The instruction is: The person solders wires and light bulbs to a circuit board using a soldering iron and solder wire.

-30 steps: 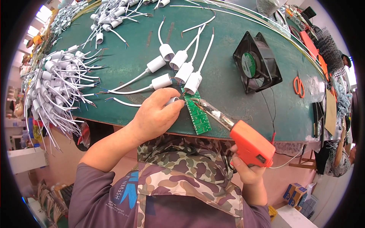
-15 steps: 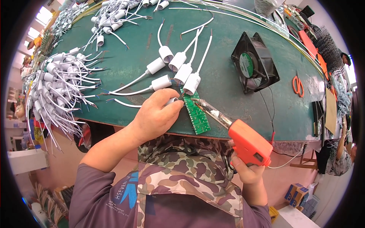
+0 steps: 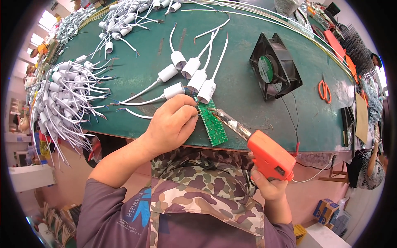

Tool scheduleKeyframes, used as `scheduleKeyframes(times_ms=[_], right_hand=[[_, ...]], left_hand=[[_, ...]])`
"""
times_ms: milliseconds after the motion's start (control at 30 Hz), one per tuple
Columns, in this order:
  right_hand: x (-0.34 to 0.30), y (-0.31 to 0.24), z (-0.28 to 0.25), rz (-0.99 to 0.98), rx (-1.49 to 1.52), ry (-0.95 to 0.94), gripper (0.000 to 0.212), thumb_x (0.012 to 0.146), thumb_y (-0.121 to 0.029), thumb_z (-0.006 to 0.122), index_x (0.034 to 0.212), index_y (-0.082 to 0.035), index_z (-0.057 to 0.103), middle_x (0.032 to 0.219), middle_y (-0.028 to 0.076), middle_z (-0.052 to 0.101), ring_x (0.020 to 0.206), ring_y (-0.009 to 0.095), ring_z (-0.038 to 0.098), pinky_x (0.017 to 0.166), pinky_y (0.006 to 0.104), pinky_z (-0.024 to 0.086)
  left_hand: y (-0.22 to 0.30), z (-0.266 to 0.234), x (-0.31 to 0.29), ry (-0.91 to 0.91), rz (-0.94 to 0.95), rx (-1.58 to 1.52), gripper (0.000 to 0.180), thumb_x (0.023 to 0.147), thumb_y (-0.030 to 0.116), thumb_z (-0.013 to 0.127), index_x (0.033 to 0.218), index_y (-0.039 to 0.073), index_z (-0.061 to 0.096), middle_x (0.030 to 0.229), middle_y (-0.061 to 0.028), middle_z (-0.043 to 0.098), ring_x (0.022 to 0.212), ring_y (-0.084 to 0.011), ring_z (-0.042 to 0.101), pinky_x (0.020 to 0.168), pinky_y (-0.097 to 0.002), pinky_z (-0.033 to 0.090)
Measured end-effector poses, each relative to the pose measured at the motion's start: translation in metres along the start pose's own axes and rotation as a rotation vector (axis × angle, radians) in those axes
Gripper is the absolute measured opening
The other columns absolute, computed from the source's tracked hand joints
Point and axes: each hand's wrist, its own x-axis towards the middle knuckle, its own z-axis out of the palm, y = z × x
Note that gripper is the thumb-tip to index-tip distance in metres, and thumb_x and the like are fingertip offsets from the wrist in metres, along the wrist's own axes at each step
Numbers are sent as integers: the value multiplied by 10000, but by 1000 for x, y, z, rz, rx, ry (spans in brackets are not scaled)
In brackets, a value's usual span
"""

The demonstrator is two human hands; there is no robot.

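My left hand (image 3: 173,122) is closed at the left side of a narrow green circuit board (image 3: 216,131), fingers pinched around a white lamp socket. Most of that socket is hidden by the hand; its white cable (image 3: 138,114) sticks out to the left. My right hand (image 3: 268,187) grips an orange soldering gun (image 3: 271,155) by its handle. The gun's tip (image 3: 215,110) meets the board's upper part, close to my left fingertips. Several white lamp sockets (image 3: 206,91) with cables lie fanned around the board's far end, apparently wired to it.
Piles of white corded sockets lie on the green table (image 3: 231,53) at the left (image 3: 62,89) and far left. A black fan (image 3: 275,68) stands on the right, orange-handled scissors (image 3: 324,91) beyond it. The table's front edge runs close to my body.
My left fingers have curled further over the socket, whose white end showed before and is now covered. The soldering gun stays at nearly the same spot on the board.
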Motion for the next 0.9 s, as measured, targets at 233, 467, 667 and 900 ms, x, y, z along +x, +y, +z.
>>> scheduleKeyframes(times_ms=[233, 467, 667, 900], right_hand=[[-3, 7, -2, -29, -82, -33, 543, 806, 59, 624, 1318, 76, 445, 1167, 206, 618, 764, 129, 590, 703, 277, 481], [6, 6, 4, -47, 31, -33, 503, 796, 67, 630, 1280, 56, 493, 1131, 170, 635, 790, 128, 596, 722, 279, 484], [7, 4, 4, -51, -24, -15, 452, 793, 53, 643, 1231, 48, 530, 1084, 139, 651, 813, 129, 606, 720, 276, 492], [1, 6, 4, -7, -90, -14, 433, 796, 37, 656, 1214, 43, 541, 1040, 114, 651, 838, 139, 618, 743, 279, 503]], left_hand=[[5, 2, 4, -2, 3, 170, 159, 734, -37, 680, 838, 4, 566, 924, -127, 593, 794, -311, 596, 697, -383, 494], [1, 3, 2, -22, 67, 241, 173, 707, -1, 667, 845, 20, 564, 938, -104, 563, 782, -294, 580, 691, -381, 480], [0, 4, 1, -1, 105, 270, 191, 683, 0, 663, 844, 26, 563, 955, -98, 568, 804, -286, 578, 700, -388, 479], [0, 3, 1, -11, 98, 261, 189, 691, -10, 678, 846, 20, 573, 949, -104, 583, 814, -291, 585, 707, -384, 486]])
